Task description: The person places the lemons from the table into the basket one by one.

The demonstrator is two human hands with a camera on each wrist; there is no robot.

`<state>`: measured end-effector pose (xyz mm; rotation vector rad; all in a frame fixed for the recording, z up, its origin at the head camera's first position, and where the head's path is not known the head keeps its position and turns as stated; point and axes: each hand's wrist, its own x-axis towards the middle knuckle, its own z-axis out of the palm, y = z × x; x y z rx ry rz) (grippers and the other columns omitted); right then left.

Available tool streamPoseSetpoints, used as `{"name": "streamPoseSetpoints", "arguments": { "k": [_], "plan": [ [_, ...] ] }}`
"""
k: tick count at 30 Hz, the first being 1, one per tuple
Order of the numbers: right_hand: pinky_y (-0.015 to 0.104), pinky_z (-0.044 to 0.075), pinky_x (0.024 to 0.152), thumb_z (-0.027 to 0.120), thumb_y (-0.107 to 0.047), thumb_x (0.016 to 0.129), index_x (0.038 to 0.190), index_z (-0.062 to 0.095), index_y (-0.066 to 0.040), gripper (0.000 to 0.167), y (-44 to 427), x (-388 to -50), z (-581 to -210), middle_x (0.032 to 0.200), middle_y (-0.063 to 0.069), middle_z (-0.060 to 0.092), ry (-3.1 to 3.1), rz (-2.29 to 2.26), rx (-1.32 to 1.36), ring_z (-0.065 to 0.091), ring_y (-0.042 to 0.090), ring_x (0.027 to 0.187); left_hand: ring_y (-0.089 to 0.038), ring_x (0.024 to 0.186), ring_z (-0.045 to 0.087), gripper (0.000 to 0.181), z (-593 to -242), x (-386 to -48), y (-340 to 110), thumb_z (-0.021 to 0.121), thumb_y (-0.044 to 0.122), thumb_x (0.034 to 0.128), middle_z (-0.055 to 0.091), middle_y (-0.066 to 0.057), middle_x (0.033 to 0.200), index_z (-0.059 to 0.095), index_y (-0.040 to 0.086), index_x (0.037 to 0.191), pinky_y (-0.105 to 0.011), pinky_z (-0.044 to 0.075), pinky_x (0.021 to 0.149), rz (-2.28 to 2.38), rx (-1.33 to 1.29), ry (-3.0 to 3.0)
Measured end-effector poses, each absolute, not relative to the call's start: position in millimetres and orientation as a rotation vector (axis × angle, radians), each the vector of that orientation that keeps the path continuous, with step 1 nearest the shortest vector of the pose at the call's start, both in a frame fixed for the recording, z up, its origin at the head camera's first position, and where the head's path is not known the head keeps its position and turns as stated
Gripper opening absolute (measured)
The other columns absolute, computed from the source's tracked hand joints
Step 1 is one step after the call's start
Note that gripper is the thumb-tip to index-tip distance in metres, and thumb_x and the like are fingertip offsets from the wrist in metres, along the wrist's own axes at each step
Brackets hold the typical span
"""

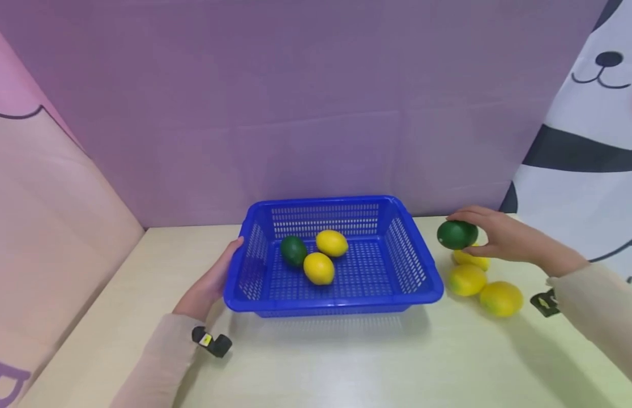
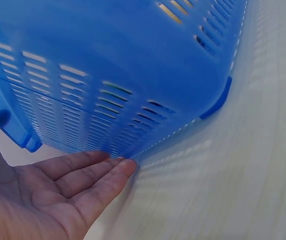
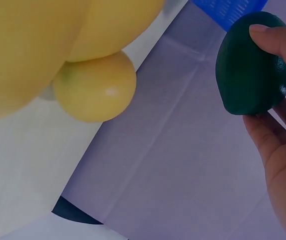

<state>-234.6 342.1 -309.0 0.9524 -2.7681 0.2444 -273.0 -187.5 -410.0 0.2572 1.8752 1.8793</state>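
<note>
- Dark green, glossy, egg-shaped fruit is pinched by the right hand, thumb on 1 side and fingers on the other, just beyond the right side of the blue, rectangular, slotted plastic basket.
- Judged by the count, the work stands partway: 3 pieces lie inside the basket, 1 is in hand, and 3 sit outside.
- Inside, mostly left of the basket's middle, are 1 dark green, oval fruit and 2 bright yellow, lemon-shaped fruits.
- Still to be dealt with, it seems, are 3 yellow, green-tinged lemons, grouped right of the basket on the pale table; the held piece partly covers the farthest.
- That held piece looks smooth and deep green, with small bright highlights and 1 narrower end; whether it is real or moulded I cannot tell.
- At the basket's left side, the left hand has its thumb by the rim, fingers nearly straight and close together, their tips against the lower slotted wall.
</note>
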Motion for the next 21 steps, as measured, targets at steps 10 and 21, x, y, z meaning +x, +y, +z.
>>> {"name": "streamPoseSetpoints", "arguments": {
  "k": [10,21],
  "plan": [
    [0.052,0.049,0.084,0.080,-0.007,0.072,0.122,0.056,-0.005,0.056,324.4,-242.4,-297.6,0.118,0.011,0.059,-2.797,0.343,0.956,0.055,0.028,0.105,-0.043,0.126,0.038,0.081,-409.5,-271.5,-186.0,0.014,0.063,0.0933,0.025,-0.031,0.146,0.005,0.006,0.151,-0.047,0.038,0.099,1.877,0.253,1.881],
    [0.047,0.051,0.084,0.079,-0.012,0.076,0.122,0.057,-0.009,0.052,303.0,-246.0,-285.1,0.117,0.005,0.059,-2.828,0.380,1.035,0.055,0.022,0.102,-0.039,0.122,0.043,0.078,-410.3,-271.7,-186.5,0.014,0.062,0.0942,0.028,-0.031,0.144,0.005,0.009,0.151,-0.045,0.042,0.095,1.879,0.269,1.884]
  ]
}}
